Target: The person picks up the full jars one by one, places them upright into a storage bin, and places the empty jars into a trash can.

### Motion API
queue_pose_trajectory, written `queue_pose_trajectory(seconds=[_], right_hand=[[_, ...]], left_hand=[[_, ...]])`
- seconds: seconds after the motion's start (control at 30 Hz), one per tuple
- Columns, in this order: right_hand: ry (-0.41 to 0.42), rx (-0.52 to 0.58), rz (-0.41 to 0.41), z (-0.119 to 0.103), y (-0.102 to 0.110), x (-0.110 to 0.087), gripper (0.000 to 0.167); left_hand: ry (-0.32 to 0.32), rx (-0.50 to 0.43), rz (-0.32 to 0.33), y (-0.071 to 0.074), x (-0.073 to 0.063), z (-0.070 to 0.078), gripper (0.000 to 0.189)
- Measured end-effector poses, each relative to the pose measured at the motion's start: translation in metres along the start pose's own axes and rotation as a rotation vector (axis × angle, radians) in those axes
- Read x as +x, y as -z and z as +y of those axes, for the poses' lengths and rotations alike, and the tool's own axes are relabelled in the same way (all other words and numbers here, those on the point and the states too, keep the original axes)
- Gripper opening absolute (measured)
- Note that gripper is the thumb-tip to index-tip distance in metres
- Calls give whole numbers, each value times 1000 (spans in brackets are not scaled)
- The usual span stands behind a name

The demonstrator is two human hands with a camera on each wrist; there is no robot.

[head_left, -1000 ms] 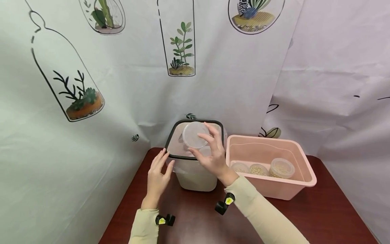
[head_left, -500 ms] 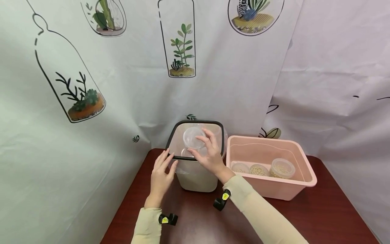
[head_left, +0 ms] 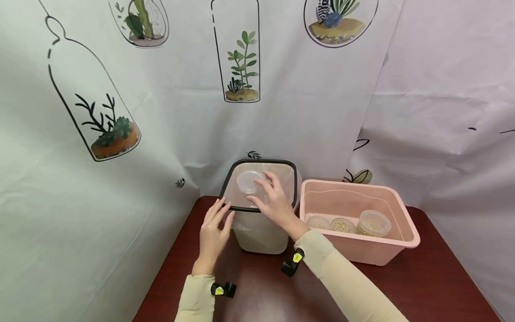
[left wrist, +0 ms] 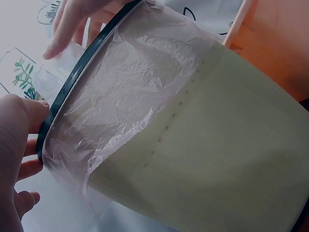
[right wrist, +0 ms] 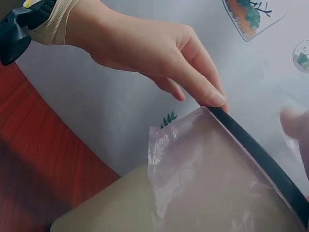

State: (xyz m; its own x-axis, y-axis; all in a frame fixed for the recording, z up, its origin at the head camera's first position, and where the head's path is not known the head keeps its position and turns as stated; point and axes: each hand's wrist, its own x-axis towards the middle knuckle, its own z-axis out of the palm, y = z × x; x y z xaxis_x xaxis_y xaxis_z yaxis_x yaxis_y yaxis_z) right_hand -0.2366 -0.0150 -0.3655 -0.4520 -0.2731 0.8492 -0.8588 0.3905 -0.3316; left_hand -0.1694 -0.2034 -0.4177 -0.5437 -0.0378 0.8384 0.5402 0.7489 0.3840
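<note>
A pale trash can (head_left: pixel 261 235) with a dark rim stands on the table, a thin clear bag (left wrist: pixel 135 72) folded over its edge. My left hand (head_left: pixel 213 237) rests its fingertips on the near left part of the rim; the left wrist view shows several of those fingers extended along it. Over the can's mouth is my right hand (head_left: pixel 277 205), thumb and fingers spread apart. A clear round plastic container (head_left: pixel 246 182) lies just beyond these fingers, within the can's opening and overlapped by a fingertip.
To the right stands a pink tub (head_left: pixel 358 246) beside the can. Inside it, along the near side, are several round clear containers, among them a lidded one (head_left: pixel 373 222) and one with pale beans (head_left: pixel 342 225). A printed cloth (head_left: pixel 193 120) hangs behind the dark red table (head_left: pixel 257 295).
The round container has left my right hand's grip and gone lower into the can, looking smaller now. The right hand has lowered slightly; the left hand has shifted a little right along the rim.
</note>
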Motion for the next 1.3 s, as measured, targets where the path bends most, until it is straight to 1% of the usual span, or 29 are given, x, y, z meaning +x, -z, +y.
queue_pose_trajectory(seconds=[0.07, 0.13, 0.2, 0.27, 0.37, 0.43, 0.5, 0.6, 0.7, 0.8, 0.87, 0.93, 1.03, 1.13, 1.3], right_hand=[[-33, -36, -13, 0, 0, 2, 50], [-97, -67, -42, -1, 0, 7, 50], [-192, -88, -72, -1, 1, 12, 50], [-308, -103, -92, -1, 3, 17, 48], [-474, -110, -80, 4, 8, 23, 48], [-562, -108, -57, 9, 13, 26, 48], [-624, -117, -37, 14, 17, 28, 50], [-661, -152, -36, 21, 22, 29, 51], [-650, -180, -78, 24, 27, 27, 51], [-593, -162, -119, 27, 31, 24, 51], [-528, -150, -129, 30, 33, 22, 51], [-461, -141, -119, 33, 35, 20, 48], [-397, -125, -82, 34, 39, 15, 41], [-376, -114, -50, 35, 42, 10, 37], [-346, -91, -33, 31, 48, 1, 33]], left_hand=[[0, -5, 4, 0, 1, 0, 30], [-5, -10, 13, -2, 1, 0, 29], [-11, -17, 25, -3, 1, 0, 29], [-6, -20, 30, -4, 0, -1, 29], [13, -39, 26, -7, 0, 0, 28], [23, -48, 22, -9, 0, 0, 28], [27, -57, 22, -10, 1, 0, 27], [26, -66, 23, -10, 2, 0, 28], [27, -67, 21, -10, 1, -1, 28], [28, -63, 21, -10, 1, -2, 27], [35, -56, 18, -10, 1, -2, 28], [34, -52, 15, -10, 1, -2, 28], [31, -41, 8, -9, 2, -2, 29], [27, -29, 2, -7, 2, -3, 30], [23, -14, -7, -4, 3, -3, 34]])
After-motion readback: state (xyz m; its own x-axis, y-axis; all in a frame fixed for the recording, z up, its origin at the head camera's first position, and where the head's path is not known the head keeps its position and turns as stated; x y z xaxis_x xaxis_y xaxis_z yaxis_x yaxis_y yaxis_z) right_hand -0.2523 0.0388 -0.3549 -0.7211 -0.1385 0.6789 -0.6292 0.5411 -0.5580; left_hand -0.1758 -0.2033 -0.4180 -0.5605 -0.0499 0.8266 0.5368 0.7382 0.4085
